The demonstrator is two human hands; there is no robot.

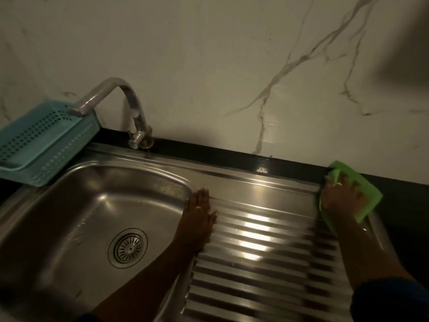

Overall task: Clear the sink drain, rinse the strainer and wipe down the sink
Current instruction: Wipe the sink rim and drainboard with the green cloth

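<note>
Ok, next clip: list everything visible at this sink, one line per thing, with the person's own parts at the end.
Sink basin: one, steel, left of centre.
Strainer: one, steel, seated in the basin's drain.
Drainboard: one, ribbed steel, right of the basin.
Faucet: one, steel, behind the basin, spout swung left over the basket.
Basket: one, teal perforated plastic, far left on the counter.
Cloth: one, green, on the drainboard's far right corner.
Counter edge: black, along the marble-look wall.
Left hand: flat on the basin's right rim.
Right hand: pressing on the cloth.
</note>
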